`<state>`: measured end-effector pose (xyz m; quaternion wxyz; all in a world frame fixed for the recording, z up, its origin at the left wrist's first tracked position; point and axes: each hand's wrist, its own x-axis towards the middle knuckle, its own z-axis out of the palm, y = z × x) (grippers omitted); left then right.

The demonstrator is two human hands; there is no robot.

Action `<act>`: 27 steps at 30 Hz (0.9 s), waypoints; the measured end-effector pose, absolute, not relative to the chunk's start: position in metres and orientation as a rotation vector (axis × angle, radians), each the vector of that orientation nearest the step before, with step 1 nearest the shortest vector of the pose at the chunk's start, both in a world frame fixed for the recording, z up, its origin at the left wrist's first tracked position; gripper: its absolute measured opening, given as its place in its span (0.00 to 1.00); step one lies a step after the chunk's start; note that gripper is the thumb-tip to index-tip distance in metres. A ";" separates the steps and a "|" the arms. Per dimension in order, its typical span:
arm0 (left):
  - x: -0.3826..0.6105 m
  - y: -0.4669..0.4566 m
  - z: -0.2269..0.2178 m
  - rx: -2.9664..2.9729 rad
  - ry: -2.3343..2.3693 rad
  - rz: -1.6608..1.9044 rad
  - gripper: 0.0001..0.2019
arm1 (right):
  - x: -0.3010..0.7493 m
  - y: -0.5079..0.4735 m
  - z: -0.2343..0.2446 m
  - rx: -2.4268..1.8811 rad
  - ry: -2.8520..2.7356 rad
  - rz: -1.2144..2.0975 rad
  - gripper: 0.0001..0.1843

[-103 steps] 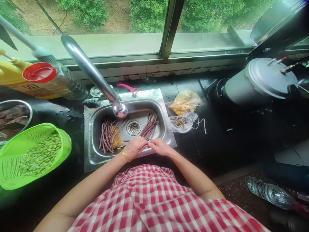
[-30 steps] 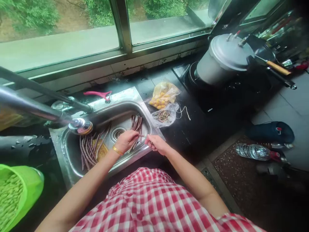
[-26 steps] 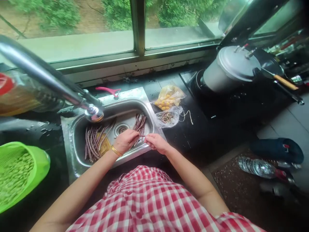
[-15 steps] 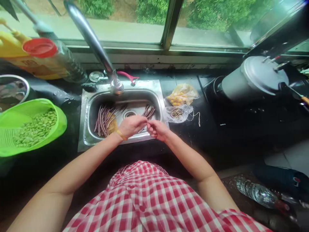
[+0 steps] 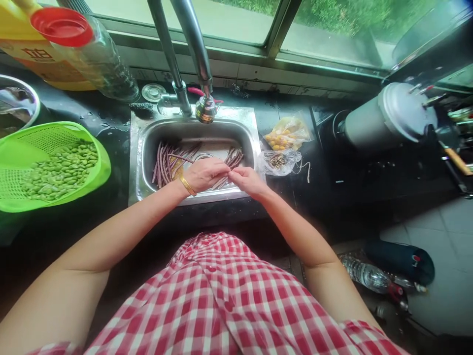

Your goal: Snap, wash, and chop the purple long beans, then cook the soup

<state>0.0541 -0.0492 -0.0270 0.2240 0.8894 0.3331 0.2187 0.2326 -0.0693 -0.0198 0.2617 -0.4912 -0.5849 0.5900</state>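
Observation:
Both my hands meet over the front of a steel sink (image 5: 137, 162). My left hand (image 5: 205, 173), with a gold bangle on the wrist, is closed on a long purple bean. My right hand (image 5: 248, 179) pinches the same bean from the right, fingertips touching the left hand's. A bundle of long purple beans (image 5: 165, 162) lies at the sink's left on a yellow sponge (image 5: 178, 170). A smaller pile of cut purple bean pieces (image 5: 233, 159) lies at the right of the sink.
The tap (image 5: 195, 49) arches over the sink. A green colander of shelled green beans (image 5: 55, 165) stands left, with a red-capped bottle (image 5: 88, 54) and yellow jug behind. Two plastic bags (image 5: 284, 148) lie right of the sink, a pressure cooker (image 5: 391, 118) further right. A water bottle (image 5: 365, 276) lies on the floor.
My view swung right, then back over the sink and closer. My hands stayed together on the bean, pulled slightly apart a second ago and closed up again.

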 end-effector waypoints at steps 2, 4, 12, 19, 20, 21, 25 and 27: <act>0.048 -0.054 -0.030 2.404 0.921 0.691 0.15 | 0.221 -0.075 -0.024 -1.319 -1.439 1.623 0.17; 0.045 -0.058 -0.031 2.288 0.968 0.784 0.13 | 0.210 -0.080 -0.027 -1.289 -1.296 1.638 0.17; 0.033 -0.037 -0.018 1.301 1.045 1.198 0.10 | 0.193 -0.079 -0.032 -1.148 -0.809 1.773 0.09; 0.002 0.020 -0.025 0.463 0.948 1.352 0.04 | 0.206 -0.074 -0.092 -1.290 -0.705 1.857 0.08; 0.001 0.025 -0.030 0.395 0.965 1.367 0.04 | 0.205 -0.075 -0.099 -1.301 -0.744 1.918 0.09; 0.000 0.029 -0.036 0.338 0.983 1.381 0.04 | 0.202 -0.077 -0.104 -1.294 -0.784 2.002 0.11; -0.005 0.040 -0.063 0.203 1.064 1.419 0.03 | 0.195 -0.086 -0.114 -1.156 -0.863 2.307 0.17; -0.011 0.042 -0.076 0.197 1.119 1.430 0.03 | 0.195 -0.087 -0.117 -1.112 -0.852 2.357 0.18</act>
